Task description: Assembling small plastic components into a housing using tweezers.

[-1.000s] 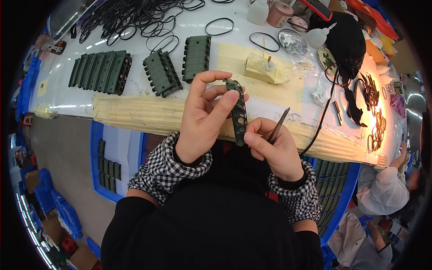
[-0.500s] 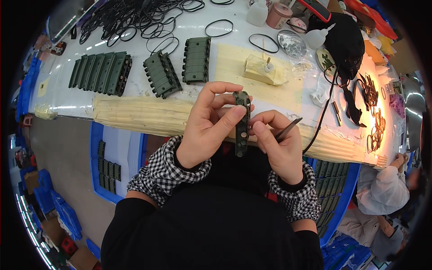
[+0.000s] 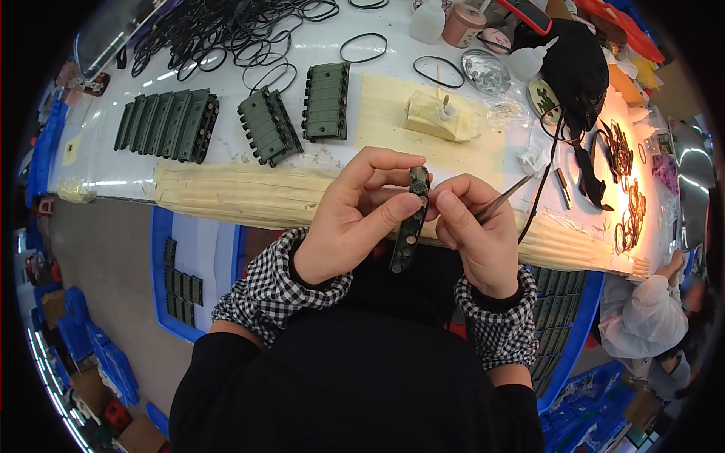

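Note:
My left hand (image 3: pixel 351 219) is closed on a narrow dark green camouflage part (image 3: pixel 409 238) with round studs along its side, pinched between thumb and fingers near its upper end. The part hangs tilted, its lower end toward my body. Opposite it, my right hand (image 3: pixel 477 234) is closed round pointed metal tweezers (image 3: pixel 506 198), whose tip points up and away to the right. The right thumb and forefinger meet beside the part; whether they touch it or pinch something small cannot be seen. Beyond my hands stand similar green ribbed parts: a pair (image 3: pixel 270 128), a block (image 3: pixel 326 102) and a longer row (image 3: pixel 166 124).
Black rubber bands (image 3: pixel 219 38) lie heaped at the far left. A tape-covered block (image 3: pixel 442 117) with an upright peg stands beyond my hands, near a dish (image 3: pixel 485 70) and a squeeze bottle (image 3: pixel 532 59). Blue trays (image 3: pixel 161 264) holding green parts flank me below the table edge.
The camouflage part has shifted slightly right and tilted, its lower end now further left than its top. My right hand has turned, swinging the tweezers' tip up and right.

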The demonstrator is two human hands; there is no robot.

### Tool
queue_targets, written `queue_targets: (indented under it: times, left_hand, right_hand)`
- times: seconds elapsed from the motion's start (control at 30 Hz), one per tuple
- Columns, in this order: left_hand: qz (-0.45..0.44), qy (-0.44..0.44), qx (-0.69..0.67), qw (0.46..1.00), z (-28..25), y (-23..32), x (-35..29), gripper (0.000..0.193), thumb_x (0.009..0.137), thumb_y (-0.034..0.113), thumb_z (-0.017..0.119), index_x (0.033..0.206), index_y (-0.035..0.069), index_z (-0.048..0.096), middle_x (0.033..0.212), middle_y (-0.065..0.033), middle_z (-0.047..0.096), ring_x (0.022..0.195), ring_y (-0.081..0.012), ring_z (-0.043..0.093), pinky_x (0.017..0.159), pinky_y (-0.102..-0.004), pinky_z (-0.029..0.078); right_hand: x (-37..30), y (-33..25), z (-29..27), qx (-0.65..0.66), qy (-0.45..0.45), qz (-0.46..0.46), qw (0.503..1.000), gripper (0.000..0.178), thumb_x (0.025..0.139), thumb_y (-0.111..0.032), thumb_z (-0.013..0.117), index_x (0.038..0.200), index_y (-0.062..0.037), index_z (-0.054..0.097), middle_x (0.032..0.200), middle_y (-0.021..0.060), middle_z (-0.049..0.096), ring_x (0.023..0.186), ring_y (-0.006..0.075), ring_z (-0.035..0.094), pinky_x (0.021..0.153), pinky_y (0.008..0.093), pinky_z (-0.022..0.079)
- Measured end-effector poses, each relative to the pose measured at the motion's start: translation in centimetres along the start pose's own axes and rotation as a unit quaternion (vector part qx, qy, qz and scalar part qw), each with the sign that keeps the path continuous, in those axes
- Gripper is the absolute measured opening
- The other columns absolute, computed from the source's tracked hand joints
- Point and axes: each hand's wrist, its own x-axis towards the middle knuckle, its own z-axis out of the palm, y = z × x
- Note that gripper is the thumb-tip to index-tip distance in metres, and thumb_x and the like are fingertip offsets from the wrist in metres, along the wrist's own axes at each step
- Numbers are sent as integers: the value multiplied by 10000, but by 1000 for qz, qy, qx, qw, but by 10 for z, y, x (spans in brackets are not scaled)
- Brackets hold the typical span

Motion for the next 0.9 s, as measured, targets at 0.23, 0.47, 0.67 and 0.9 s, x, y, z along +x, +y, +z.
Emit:
queue_targets:
  times: [0.23,0.47,0.67,0.9]
  left_hand:
    - [-2,-33,60,998,-5,-2,-1,364,952,73,541,1300,26,444,1115,-101,589,987,-130,600,840,-237,470]
    - [-127,-99,48,986,-7,16,1,536,953,132,524,1423,34,284,1055,-113,641,1012,-124,580,916,-256,414]
    - [-156,-111,-5,982,-4,8,0,590,937,100,521,1441,16,228,1060,-135,649,1027,-133,579,952,-282,402]
    - [-153,-123,-34,980,-7,5,-2,429,954,81,544,1324,3,342,1017,-117,660,965,-118,595,853,-262,458]
  right_hand:
    - [0,-6,-6,-37,-31,13,999,134,908,-122,635,951,4,619,778,22,636,602,13,525,518,148,362]
    - [4,-25,-14,-94,-83,50,991,164,899,-115,642,1016,-1,629,764,10,640,673,51,607,541,163,404]
    - [9,-31,-23,-99,-156,109,977,162,888,-107,650,1002,5,619,744,13,644,666,66,617,588,179,451]
    - [5,-23,-26,-129,-162,65,976,142,890,-97,645,957,18,597,745,22,644,660,66,615,610,197,474]
